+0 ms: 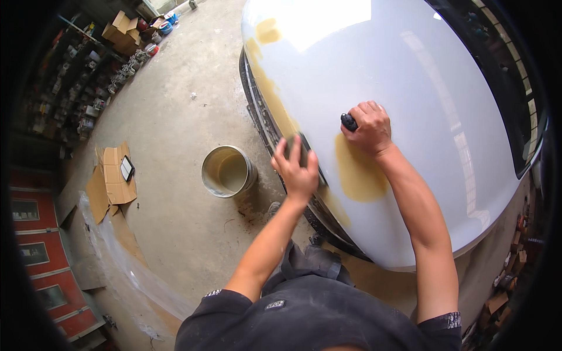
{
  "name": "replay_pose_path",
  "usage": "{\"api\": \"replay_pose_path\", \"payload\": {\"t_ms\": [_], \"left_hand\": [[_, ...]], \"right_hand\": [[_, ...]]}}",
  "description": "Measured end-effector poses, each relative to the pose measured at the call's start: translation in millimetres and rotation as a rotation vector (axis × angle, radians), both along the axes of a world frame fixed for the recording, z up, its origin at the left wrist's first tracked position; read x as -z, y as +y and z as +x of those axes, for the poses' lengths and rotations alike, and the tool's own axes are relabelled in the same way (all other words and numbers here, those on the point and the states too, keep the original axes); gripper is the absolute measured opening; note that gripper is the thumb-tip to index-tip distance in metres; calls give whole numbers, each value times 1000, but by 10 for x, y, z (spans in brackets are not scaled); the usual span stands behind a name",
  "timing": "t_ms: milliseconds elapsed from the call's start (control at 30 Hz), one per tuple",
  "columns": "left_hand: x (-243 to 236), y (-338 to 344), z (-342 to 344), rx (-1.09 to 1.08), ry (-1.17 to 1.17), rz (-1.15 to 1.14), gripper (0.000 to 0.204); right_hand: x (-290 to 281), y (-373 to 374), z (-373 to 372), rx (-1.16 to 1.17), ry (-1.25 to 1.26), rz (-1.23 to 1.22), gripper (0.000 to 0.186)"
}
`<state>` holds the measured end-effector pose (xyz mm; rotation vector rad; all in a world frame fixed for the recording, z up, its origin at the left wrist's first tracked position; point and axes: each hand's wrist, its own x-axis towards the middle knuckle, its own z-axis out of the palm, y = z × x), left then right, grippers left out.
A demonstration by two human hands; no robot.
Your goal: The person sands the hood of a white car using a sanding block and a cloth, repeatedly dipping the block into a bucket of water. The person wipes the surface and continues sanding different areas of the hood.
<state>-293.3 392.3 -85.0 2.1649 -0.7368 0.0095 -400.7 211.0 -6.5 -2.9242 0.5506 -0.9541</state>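
A pale silver car hood (pixel 410 93) curves across the right half of the head view. Yellowish filler covers a large patch (pixel 358 178) near my right hand, and a strip (pixel 268 88) of it runs along the front edge. My left hand (pixel 297 174) is on that edge, its fingers curled over a long dark block (pixel 320 175) that looks like a sanding block; motion blurs it a little. On the hood above the large patch, my right hand (pixel 372 126) is closed round a black, rough-looking lump (pixel 349 122), perhaps a wadded rag or sponge. Its fingers hide the rest of it.
A metal bucket (pixel 253 175) with murky liquid stands on the concrete floor left of the car. Flattened cardboard (pixel 108 193) and plastic sheeting (pixel 126 263) lie farther left. Shelves of cans (pixel 70 76) line the far left. Boxes (pixel 497 302) sit at the lower right.
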Motion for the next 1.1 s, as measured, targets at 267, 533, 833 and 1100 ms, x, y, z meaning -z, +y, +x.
{"api": "replay_pose_path", "payload": {"t_ms": [267, 533, 833, 1100], "left_hand": [[1010, -908, 1846, -85, -85, -207, 55], [33, -230, 749, -50, 108, -165, 56], [-163, -1286, 2353, -209, 215, -175, 57], [-221, -387, 903, 183, -66, -223, 54]], "right_hand": [[9, 0, 99, 49, -27, -13, 20], [-16, 16, 112, 48, -40, -45, 21], [-22, -1, 122, 56, -27, -35, 24], [-28, 12, 107, 47, -17, -30, 26]]}}
